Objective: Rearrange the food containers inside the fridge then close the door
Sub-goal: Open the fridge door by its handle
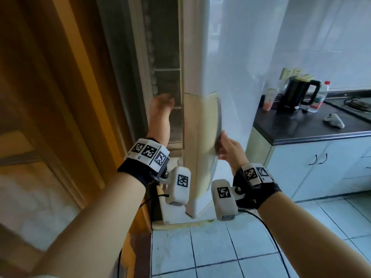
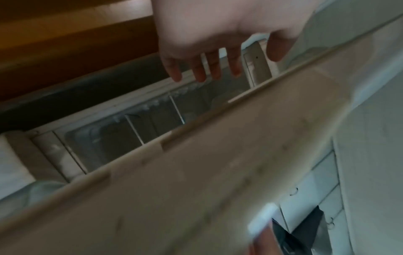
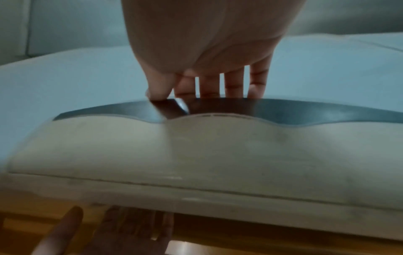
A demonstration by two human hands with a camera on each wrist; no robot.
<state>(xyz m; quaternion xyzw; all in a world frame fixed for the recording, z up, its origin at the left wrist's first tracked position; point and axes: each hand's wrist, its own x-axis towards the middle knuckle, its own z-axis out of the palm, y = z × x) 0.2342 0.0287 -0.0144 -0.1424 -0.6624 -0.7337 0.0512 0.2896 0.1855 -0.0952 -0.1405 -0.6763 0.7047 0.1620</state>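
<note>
The white fridge door (image 1: pixel 200 137) stands ajar, leaving a narrow gap to the fridge body. My left hand (image 1: pixel 161 103) is in that gap with fingers straight and spread, holding nothing; the left wrist view shows its fingers (image 2: pixel 205 69) in front of frosty wire shelves (image 2: pixel 152 124). My right hand (image 1: pixel 226 147) grips the grey door handle (image 1: pixel 219 117). In the right wrist view its fingers (image 3: pixel 233 82) go behind the handle (image 3: pixel 283 112) and the thumb rests on its edge. No food containers can be made out through the gap.
A wooden door (image 1: pixel 50 97) stands close on the left. To the right, a dark counter (image 1: pixel 301 129) carries a black kettle (image 1: pixel 297 95) and a plastic bottle (image 1: pixel 320 97), above white cabinets (image 1: pixel 321 167). Tiled floor (image 1: pixel 220 247) lies below.
</note>
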